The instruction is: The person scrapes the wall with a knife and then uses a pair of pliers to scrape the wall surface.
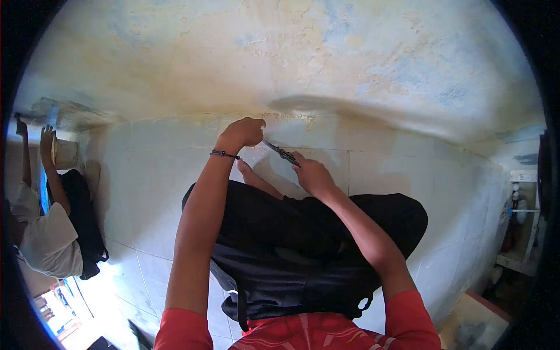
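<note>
My right hand (315,177) is closed around the dark, patterned handle of a slim knife-like tool (283,153). Its narrow tip points up and left, toward my left hand (242,133). The fingers of that hand are curled together just beyond the tip; whatever they hold, if anything, is too small to make out. Both hands are above the pale tiled floor (373,169), close to the foot of the stained, peeling wall (233,64). Below them, my bare foot (256,178) shows between my bent legs in black trousers.
On the left another person in a light shirt (52,239) sits with arms raised toward the wall, beside a pale bucket-like container (66,153). A shelf unit (524,216) with small items stands at the far right. Flaking bits (291,118) line the wall's base.
</note>
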A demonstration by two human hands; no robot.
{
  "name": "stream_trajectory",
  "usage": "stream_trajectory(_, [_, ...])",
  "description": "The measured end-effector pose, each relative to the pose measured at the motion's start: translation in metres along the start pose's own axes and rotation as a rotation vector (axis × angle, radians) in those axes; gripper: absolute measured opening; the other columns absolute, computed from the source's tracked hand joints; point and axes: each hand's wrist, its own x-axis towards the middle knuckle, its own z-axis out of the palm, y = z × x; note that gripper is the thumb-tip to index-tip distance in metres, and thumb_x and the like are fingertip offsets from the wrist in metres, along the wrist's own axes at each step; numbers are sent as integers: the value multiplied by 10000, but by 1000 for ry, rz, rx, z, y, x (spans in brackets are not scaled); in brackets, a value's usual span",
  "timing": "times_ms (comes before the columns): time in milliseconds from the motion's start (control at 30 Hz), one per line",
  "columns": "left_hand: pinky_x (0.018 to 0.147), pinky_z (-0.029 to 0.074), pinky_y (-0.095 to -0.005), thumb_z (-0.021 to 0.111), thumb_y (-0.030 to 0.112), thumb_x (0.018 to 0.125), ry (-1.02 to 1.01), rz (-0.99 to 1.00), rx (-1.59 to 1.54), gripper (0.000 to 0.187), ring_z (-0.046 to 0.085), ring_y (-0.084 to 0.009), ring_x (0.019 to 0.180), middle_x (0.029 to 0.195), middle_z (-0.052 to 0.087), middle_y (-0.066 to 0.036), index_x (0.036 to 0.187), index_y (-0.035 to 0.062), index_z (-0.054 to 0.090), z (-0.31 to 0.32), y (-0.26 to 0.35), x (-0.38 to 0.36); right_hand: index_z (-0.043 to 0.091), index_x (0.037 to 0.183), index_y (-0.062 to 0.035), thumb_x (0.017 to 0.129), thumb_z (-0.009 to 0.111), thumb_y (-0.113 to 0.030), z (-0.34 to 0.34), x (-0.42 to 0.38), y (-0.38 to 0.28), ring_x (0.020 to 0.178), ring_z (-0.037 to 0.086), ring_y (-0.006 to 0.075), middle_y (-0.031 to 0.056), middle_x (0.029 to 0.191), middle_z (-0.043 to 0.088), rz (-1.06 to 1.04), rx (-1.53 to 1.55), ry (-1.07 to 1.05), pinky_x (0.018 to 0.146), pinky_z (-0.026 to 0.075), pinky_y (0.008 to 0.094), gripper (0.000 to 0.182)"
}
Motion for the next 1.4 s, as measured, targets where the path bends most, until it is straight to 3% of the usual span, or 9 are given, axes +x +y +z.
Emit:
stream_trajectory(167, [855,473,-457,458,186,879,12,27,-11,306,600,-368,979,1033,641,-192,1144,106,587,0,-1,-2,437,1271,-65,928,476,-208,-7,8,11,799,621,416,245,819,623,34,1,105,698,491,513,373])
stream_trajectory(233, [905,463,-414,454,142,797,-58,-58,-4,394,584,-330,1061,1127,616,-177,1165,120,592,-2,4,0,444,1261,-70,930,474,-206,-1,6,11,806,620,415,241,813,623,-10,14,89,699,489,515,359])
stream_trajectory(467, [891,467,-422,444,145,806,-31,-42,-4,372,591,-333,1041,1105,621,-181,1141,116,602,-1,4,-4,462,1234,-63,912,508,-200,-4,9,8,839,602,439,264,865,623,-33,-8,31,720,474,514,353])
stream_trajectory(533, [832,479,-466,440,149,851,94,41,-20,308,606,-386,934,1002,640,-214,1099,80,610,1,2,-2,460,1230,-71,924,488,-210,-9,10,10,832,608,433,252,875,621,-10,0,40,709,476,519,338])
stream_trajectory(833, [849,471,-479,441,136,846,184,99,-8,294,601,-383,946,995,643,-206,1075,80,616,4,4,0,458,1243,-84,926,487,-225,-6,6,3,843,611,425,255,891,622,-39,-3,7,720,481,513,348])
stream_trajectory(1033, [870,473,-430,468,162,827,135,38,9,320,600,-339,1011,1063,636,-172,1106,127,619,3,7,1,460,1244,-92,926,485,-221,-6,6,1,835,611,428,251,890,624,-1,23,16,714,483,512,344])
stream_trajectory(1200, [856,476,-452,450,167,845,94,16,4,314,603,-362,976,1039,638,-189,1111,121,611,-2,10,-3,444,1257,-89,936,462,-217,-4,11,7,817,617,421,233,879,627,-94,-39,35,696,487,510,346])
stream_trajectory(1267, [836,481,-477,434,170,861,122,42,1,308,606,-385,940,1002,642,-207,1111,110,605,0,7,-4,465,1226,-101,917,500,-207,-11,14,6,854,601,443,249,887,628,30,26,89,716,478,512,329])
stream_trajectory(1400, [862,475,-452,446,170,849,82,4,6,315,600,-362,987,1051,635,-189,1115,121,607,-4,13,-5,463,1224,-94,916,501,-207,1,7,4,855,603,438,253,893,627,-5,42,51,711,477,512,330])
